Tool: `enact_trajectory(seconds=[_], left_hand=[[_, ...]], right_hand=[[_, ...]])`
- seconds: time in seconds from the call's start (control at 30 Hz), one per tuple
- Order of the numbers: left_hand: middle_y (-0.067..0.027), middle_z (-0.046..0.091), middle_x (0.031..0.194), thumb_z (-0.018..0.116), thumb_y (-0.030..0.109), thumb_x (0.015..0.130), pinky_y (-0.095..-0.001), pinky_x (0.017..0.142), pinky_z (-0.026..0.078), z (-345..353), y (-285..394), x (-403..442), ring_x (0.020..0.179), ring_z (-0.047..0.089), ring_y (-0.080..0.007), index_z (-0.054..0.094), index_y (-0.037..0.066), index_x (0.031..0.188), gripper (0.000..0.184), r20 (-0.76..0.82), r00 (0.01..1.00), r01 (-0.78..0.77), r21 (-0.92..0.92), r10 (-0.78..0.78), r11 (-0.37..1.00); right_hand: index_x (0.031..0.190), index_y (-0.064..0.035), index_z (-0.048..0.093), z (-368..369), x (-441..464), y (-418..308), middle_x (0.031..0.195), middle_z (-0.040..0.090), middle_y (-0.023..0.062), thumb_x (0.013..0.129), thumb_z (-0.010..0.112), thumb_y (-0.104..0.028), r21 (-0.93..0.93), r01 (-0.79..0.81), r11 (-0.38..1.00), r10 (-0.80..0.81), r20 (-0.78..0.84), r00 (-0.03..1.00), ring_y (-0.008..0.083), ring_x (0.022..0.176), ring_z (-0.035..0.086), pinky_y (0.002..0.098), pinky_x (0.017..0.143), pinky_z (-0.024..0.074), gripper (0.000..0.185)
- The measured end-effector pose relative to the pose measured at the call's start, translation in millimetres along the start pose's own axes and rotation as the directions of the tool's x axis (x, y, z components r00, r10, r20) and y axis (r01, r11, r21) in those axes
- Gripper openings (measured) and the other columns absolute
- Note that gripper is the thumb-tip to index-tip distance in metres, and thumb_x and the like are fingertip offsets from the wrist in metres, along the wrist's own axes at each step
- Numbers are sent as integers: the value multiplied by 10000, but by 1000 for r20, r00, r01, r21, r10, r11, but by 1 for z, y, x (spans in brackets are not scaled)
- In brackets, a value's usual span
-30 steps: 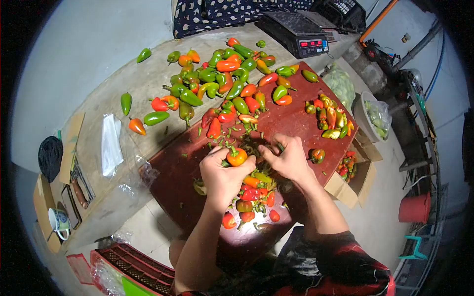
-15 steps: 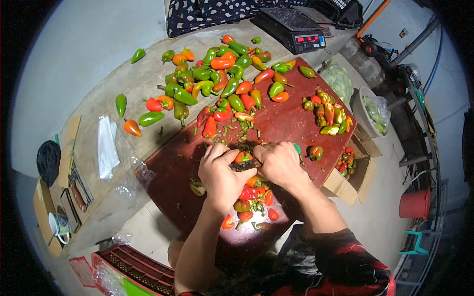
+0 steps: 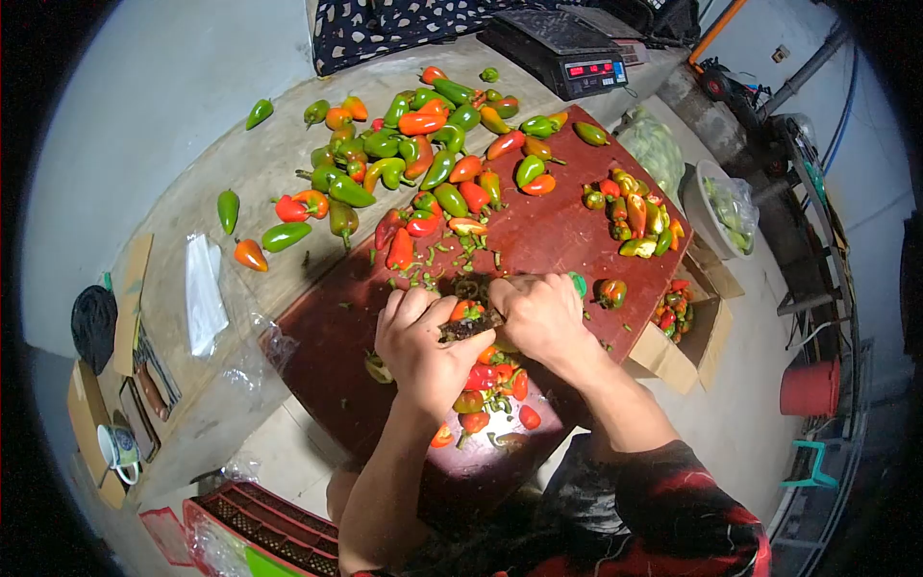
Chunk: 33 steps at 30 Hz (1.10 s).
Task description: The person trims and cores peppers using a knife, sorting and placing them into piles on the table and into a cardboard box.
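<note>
Black and red fabric covered the person's right upper arm as a sleeve; at the lower left stood a red crate with clear plastic over its end. Above the red-brown counter, the left hand had its fingers closed around an orange-red pepper; the right hand met it from the other side, its fingers curled shut on a dark, stained blade, which lay across the near side of the held pepper; a green piece showed just beyond the right knuckles.

Below the hands lay a small group of red, orange and green peppers; a pale, cut-looking pepper sat beside the left hand; green scraps were strewn past the fingertips. Farther right, a single mottled pepper rested near the edge, and a mixed cluster lay beyond it; below that edge stood an open cardboard box with more peppers inside.

Red, green and orange peppers formed a large pile across the concrete slab and the counter's far corner; a white plastic sheet lay to the left; at the back sat a black scale with red digits, next to a dark patterned cloth.
</note>
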<state>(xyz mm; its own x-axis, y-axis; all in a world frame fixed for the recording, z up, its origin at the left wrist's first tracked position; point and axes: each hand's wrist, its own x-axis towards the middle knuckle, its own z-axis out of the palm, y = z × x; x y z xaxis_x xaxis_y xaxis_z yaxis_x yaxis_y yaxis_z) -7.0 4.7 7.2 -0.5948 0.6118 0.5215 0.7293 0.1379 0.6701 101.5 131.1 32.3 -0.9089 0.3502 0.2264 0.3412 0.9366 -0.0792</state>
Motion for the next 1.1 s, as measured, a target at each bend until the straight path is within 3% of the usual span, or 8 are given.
enact_trajectory(seconds=[0.2,0.3,0.47,0.57,0.7,0.83,1.03,1.1], left_hand=[[-71,583,791,814,160,543,-403,705,487,13,-2,7,775,578,-294,690,30,792,307,-41,999,-7,-112,2,994],[-74,582,780,803,144,561,-405,695,487,1,8,4,761,578,-290,685,38,779,270,-27,999,-27,-180,22,983],[-86,606,778,801,59,582,-363,678,487,-12,-1,5,740,596,-257,685,13,752,211,-108,994,11,-109,-23,994],[-89,604,781,816,38,586,-355,675,489,-8,-4,6,733,598,-240,678,-7,770,234,-120,993,-3,-171,-18,985],[-105,581,771,823,65,615,-379,676,475,1,-8,1,732,590,-272,684,11,827,259,-33,986,146,-300,-163,943],[-13,625,816,771,20,699,-271,717,487,15,-17,-3,761,584,-106,655,-21,854,198,267,868,485,-641,-419,595],[-38,575,1136,753,101,806,-315,919,470,22,-15,-7,1056,573,-153,526,9,1209,472,436,844,529,-767,-311,362],[-77,559,1210,739,129,833,-375,990,463,21,-18,-2,1137,560,-213,464,-5,1315,570,527,805,545,-838,-274,-13]], right_hand=[[764,-90,630,18,10,24,630,646,150,797,574,-188,-25,-97,995,96,-9,995,341,598,672,481,532,521,118],[779,-72,701,43,13,71,688,670,188,815,583,-194,-184,-327,927,350,115,930,359,658,686,476,625,556,173],[738,13,648,18,13,76,662,624,220,737,660,-81,434,-386,814,453,-57,890,326,629,663,418,633,526,95],[690,-36,559,30,8,48,575,492,33,778,695,-122,736,-300,606,307,132,943,120,589,475,298,574,435,184],[1130,-48,550,33,3,20,947,559,10,714,745,-39,944,-130,305,81,110,991,91,800,521,255,719,467,459],[1342,-38,463,22,5,-2,1174,560,152,623,778,-125,785,217,581,-145,-163,976,287,1075,572,408,960,472,790],[1394,-74,400,7,-6,-17,1254,528,171,630,827,-145,731,-40,682,-19,73,997,363,1192,522,430,1016,434,878],[1384,-74,405,7,-6,-12,1272,534,177,637,835,-141,759,41,649,27,-76,997,362,1206,528,428,1014,440,864]])
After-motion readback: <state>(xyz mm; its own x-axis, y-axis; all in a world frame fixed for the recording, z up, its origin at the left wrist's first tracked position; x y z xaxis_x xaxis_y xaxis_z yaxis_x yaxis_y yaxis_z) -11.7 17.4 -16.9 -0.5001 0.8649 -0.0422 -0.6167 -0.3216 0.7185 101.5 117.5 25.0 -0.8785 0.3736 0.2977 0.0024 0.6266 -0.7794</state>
